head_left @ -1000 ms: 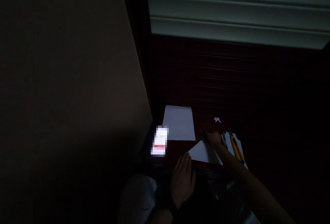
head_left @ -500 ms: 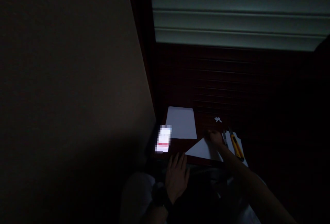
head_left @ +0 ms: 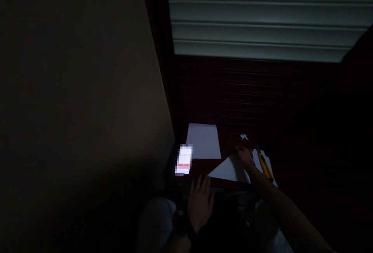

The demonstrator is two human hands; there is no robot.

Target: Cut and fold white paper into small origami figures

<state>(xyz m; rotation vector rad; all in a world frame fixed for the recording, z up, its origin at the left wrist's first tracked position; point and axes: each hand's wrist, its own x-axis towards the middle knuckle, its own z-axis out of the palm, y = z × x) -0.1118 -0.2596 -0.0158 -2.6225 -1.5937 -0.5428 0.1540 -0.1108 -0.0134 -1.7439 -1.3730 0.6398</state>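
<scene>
It's dim in here, and a triangular white paper lies along the near edge of the dark desk. The left hand is spread flat, its grip released, fingertips right by the triangle's left point. The right hand is curled in at the upper corner; whether that grip has hold of the paper, I can't tell from here. A glowing phone sits by the corner of a white sheet, small scraps lie farther back, and a yellow cutter rests over more papers to the right
</scene>
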